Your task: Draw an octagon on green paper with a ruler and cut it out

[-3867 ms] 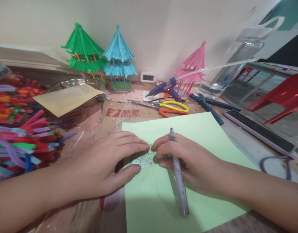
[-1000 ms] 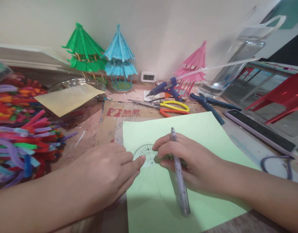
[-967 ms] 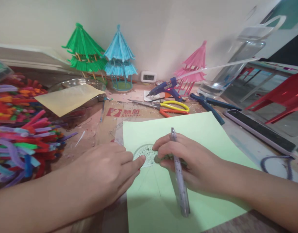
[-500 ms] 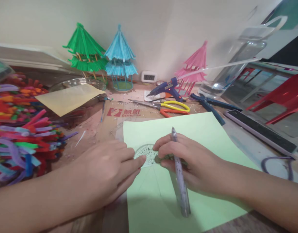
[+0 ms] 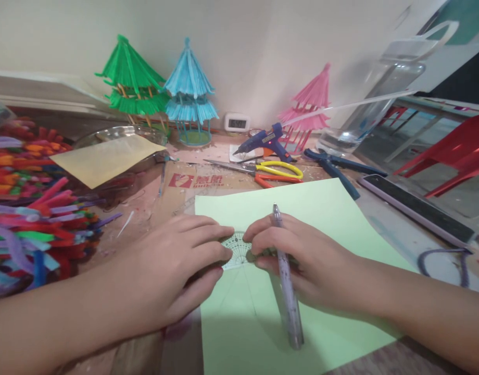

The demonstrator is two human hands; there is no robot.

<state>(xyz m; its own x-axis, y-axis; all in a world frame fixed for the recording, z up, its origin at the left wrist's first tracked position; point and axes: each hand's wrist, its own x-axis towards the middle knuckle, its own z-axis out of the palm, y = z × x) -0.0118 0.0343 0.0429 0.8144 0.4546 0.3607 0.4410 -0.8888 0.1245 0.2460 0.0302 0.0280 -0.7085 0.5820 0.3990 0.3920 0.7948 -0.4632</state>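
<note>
Covering counter (image 5: 395, 237): one light-green paper sheet (image 5: 321, 208), largest item. Three paper pagodas at back wall: green (image 5: 132, 78), blue (image 5: 189, 83), pink (image 5: 310, 101). Two hands on sheet. Left hand (image 5: 177, 271) flat, fingers extended, pressing one protractor (image 5: 235, 251). Right hand (image 5: 298, 258) fingers curled around one pen (image 5: 285, 278), fingertips touching protractor. Protractor: small clear semicircle, printed degree marks, lying on sheet's near-left part between both hands.

Counts on the craft table

Three pagodas (green (image 5: 132, 78), blue (image 5: 189, 86), pink (image 5: 310, 101)), two hands (image 5: 177, 271) (image 5: 302, 255), one pen (image 5: 286, 281), one protractor (image 5: 236, 250), one glue gun (image 5: 263, 141), two paper sheets (image 5: 321, 208) (image 5: 106, 159).
</note>
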